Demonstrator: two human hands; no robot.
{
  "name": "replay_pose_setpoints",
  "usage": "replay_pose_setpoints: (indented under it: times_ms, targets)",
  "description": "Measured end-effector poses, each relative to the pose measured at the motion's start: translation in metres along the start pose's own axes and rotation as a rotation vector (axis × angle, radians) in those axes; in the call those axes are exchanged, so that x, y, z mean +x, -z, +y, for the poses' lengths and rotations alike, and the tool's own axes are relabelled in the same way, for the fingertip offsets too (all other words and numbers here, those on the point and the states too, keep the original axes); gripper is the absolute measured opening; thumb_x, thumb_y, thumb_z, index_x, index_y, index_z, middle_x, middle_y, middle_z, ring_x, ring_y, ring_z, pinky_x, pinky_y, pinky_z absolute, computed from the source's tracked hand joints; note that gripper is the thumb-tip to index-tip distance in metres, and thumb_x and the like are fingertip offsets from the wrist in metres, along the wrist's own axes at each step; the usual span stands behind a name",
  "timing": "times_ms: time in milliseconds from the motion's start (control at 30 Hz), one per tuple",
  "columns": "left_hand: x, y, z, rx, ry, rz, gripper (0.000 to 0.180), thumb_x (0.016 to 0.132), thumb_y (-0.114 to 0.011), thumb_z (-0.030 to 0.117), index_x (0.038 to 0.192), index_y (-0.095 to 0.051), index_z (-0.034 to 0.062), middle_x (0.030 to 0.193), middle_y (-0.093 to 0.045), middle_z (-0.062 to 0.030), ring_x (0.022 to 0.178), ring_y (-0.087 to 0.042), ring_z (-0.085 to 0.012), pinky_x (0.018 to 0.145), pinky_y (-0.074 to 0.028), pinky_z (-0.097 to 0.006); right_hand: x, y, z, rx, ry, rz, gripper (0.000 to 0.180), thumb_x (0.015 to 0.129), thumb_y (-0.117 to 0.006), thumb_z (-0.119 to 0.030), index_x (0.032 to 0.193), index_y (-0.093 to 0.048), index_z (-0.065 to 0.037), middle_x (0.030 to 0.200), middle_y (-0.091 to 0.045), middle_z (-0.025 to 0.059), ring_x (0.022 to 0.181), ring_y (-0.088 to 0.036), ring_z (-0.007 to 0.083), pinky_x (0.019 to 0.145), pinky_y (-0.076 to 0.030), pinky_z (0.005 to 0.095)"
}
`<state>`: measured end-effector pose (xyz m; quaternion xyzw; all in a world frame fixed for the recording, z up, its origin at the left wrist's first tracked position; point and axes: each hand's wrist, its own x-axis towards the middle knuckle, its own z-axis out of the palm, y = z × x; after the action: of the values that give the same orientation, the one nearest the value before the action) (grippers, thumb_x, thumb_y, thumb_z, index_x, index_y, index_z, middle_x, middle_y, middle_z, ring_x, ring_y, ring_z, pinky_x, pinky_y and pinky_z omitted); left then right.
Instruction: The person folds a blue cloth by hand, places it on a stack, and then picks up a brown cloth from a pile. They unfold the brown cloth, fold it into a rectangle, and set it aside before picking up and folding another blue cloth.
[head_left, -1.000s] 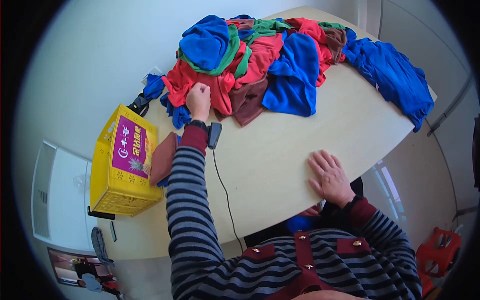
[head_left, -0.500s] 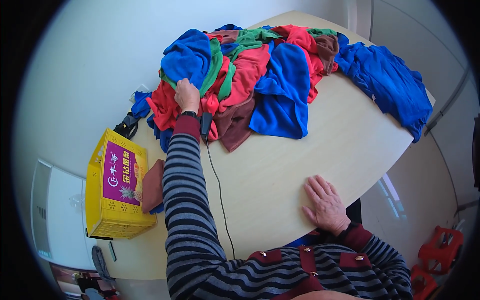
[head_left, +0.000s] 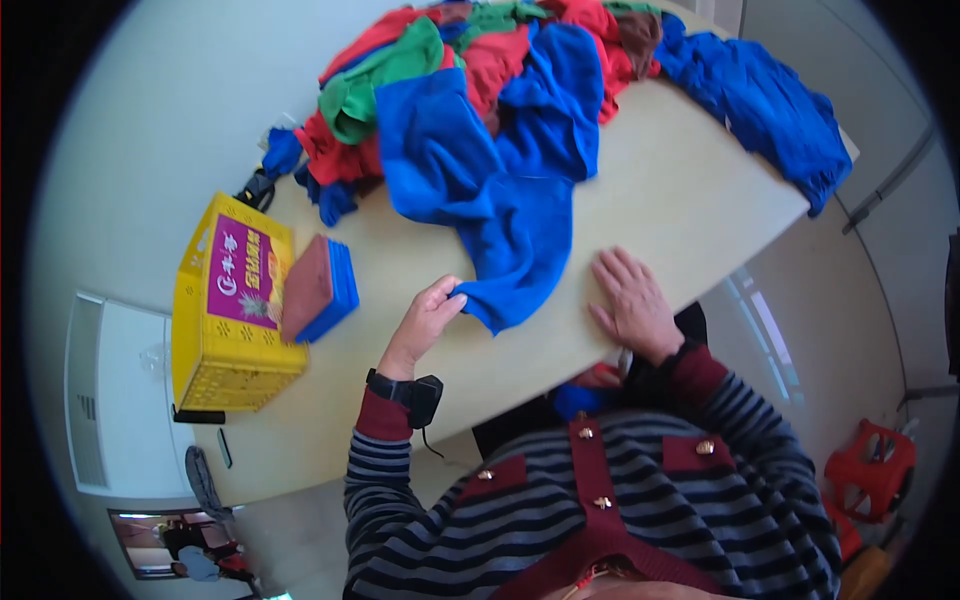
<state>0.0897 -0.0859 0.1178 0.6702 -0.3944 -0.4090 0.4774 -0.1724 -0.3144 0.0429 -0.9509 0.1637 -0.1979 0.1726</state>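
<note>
Left hand (head_left: 425, 325) over the near middle of the pale table (head_left: 690, 165), thumb and fingers pinched together on a near edge of a blue cloth (head_left: 515, 235). Cloth runs from that grip away to the mixed pile (head_left: 490, 65) of red, green, brown and blue pieces, its far end lying against the pile's near side; a loose corner hangs just beside the pinch. Right hand (head_left: 638, 303) palm down on the tabletop, close to the right-front edge, fingers slightly apart, gripping nothing, clear of the cloth. Narrow strip of bare top between cloth and right hand; wider bare ground beyond that hand, up to the pile and to a long blue heap (head_left: 765, 105) along the right edge, its near end at the table corner. Left side tighter: folded stack (head_left: 320, 290) of brownish-red and blue cloth stands just beside a yellow crate (head_left: 205, 350), with open tabletop between stack and left hand. Small dark flat object (head_left: 224, 448) near the left-front edge. Black device (head_left: 425, 400) at the left wrist, cable trailing toward the front edge. Red stool (head_left: 870, 470) on the floor, well apart from the table.
</note>
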Motion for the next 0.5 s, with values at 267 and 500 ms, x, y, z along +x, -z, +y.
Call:
replay_pose_setpoints:
  times_ms: [267,500]
  targets:
    - [-0.117,-0.053,-0.062,-0.162,0.124,0.117,0.011,0.100,-0.056,0.014,0.104,-0.061,0.0050,0.095,-0.060,0.0044,0.093,-0.054,-0.0058,0.089,-0.041,-0.022,0.015,-0.017,0.014,0.051,-0.020,0.094,0.057,0.090,-0.065,-0.026,0.139,-0.051,-0.003,0.140,-0.054,0.0181,0.137,-0.044,0.0346,0.114,-0.033,0.0450]
    - [-0.141,-0.038,-0.074,0.199,0.190,0.371,0.009,0.096,-0.060,0.010,0.103,-0.060,0.0039,0.097,-0.063,0.0019,0.095,-0.057,-0.0086,0.088,-0.044,-0.025,0.053,-0.029,-0.021,0.043,-0.087,-0.025,0.034,0.084,-0.070,-0.023,0.112,-0.066,-0.003,0.112,-0.068,0.0135,0.110,-0.061,0.0339,0.094,-0.048,0.0445]
